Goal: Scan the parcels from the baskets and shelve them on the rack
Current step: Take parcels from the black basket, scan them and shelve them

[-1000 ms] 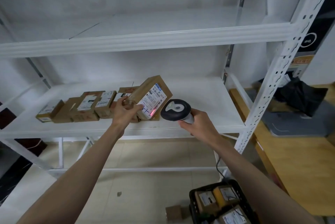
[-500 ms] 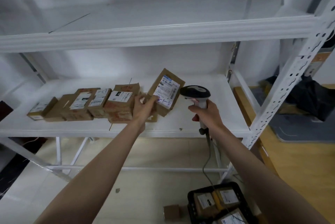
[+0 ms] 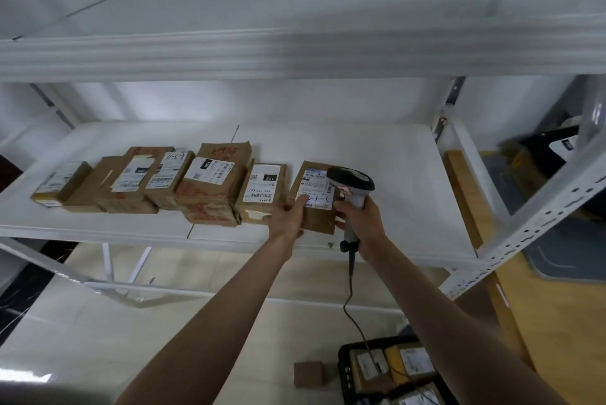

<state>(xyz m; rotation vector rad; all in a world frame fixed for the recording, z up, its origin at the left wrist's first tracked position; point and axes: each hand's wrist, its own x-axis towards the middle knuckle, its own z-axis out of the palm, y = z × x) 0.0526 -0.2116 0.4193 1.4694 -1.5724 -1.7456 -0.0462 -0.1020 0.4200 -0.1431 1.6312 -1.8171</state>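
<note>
A brown cardboard parcel [image 3: 315,198] with a white label lies flat on the white rack shelf [image 3: 393,175], at the right end of a row of several parcels [image 3: 210,181]. My left hand [image 3: 290,214] grips its left edge, thumb on the label. My right hand [image 3: 360,217] holds a grey and black barcode scanner [image 3: 352,183] by the handle, just right of the parcel, its head over the parcel's top right corner. The scanner cable [image 3: 351,293] hangs down toward a black basket [image 3: 344,372] of parcels on the floor.
An upper shelf [image 3: 295,53] juts out above the row. A perforated white upright [image 3: 541,217] stands at the right. One small brown box [image 3: 308,373] sits on the floor beside the basket. Dark bags [image 3: 554,155] and a wooden floor lie to the right.
My left hand has lowered the tilted parcel flat onto the shelf at the right end of the row. My right hand followed with the scanner, now close beside the parcel.
</note>
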